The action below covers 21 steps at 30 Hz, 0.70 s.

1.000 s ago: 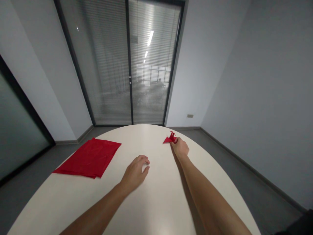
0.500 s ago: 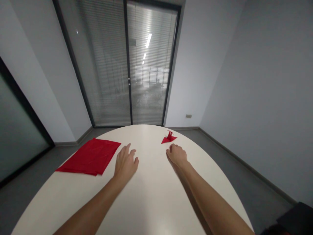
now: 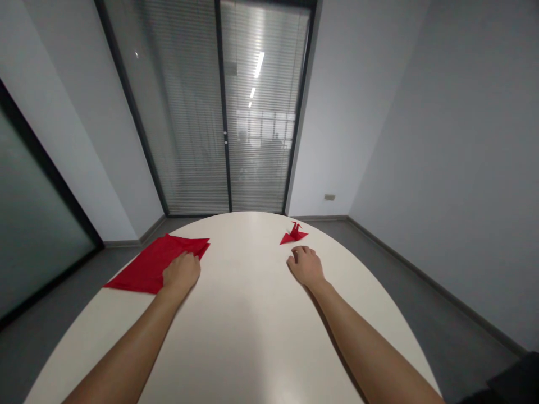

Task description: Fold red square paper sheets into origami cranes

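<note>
A stack of red paper sheets point(image 3: 141, 269) lies on the left side of the white table. My left hand point(image 3: 183, 271) is on the stack's right part, fingers curled in and closed on the paper; the fingertips are partly hidden. Near the hand, the right corner of the sheets is split into two points. A folded red paper crane point(image 3: 295, 235) stands at the far right of the table. Just in front of the crane, my right hand point(image 3: 306, 265) rests on the table, loosely bent, with a gap between thumb and fingers and nothing in it.
The round white table point(image 3: 248, 336) curves away at both sides. Beyond it are a glass partition with blinds point(image 3: 189, 140), a grey wall point(image 3: 455, 168) and a wall socket point(image 3: 329, 197). A dark object point(image 3: 516, 381) shows at the lower right.
My left hand has moved left from the bare table onto the red paper, and its spread fingers have closed. The right hand stays by the crane. The view has shifted slightly.
</note>
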{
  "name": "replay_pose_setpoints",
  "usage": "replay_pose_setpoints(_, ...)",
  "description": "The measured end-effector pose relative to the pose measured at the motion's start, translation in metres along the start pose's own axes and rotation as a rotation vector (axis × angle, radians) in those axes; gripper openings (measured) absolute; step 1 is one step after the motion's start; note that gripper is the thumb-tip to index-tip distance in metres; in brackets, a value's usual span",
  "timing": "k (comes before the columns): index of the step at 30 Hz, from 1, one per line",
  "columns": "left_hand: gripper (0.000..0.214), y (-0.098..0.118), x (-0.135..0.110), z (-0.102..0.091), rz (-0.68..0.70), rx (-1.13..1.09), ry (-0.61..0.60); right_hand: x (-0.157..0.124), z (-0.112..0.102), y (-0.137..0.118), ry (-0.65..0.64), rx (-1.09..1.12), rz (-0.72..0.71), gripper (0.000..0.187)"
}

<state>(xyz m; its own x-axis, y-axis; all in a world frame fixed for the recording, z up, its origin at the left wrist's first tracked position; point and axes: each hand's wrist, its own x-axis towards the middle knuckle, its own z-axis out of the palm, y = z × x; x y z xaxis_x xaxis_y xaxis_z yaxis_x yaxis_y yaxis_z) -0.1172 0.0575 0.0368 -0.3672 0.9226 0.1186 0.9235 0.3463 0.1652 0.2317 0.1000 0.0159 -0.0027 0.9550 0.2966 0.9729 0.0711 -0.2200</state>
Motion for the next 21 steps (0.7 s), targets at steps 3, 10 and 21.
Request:
replay_pose_setpoints(3,0.048,0.003,-0.002,-0.009,-0.003,0.008,0.011,0.000,0.000,0.001,-0.002,0.002,0.003,0.034)
replay_pose_setpoints(10,0.053,0.064,-0.045,-0.051,0.255,0.022,0.242,0.000,0.000,0.002,-0.011,0.002,0.012,0.034)
replay_pose_setpoints(21,0.055,0.101,-0.100,-0.001,0.623,-0.126,-0.078,-0.001,0.000,0.001,-0.002,0.034,0.010,0.035)
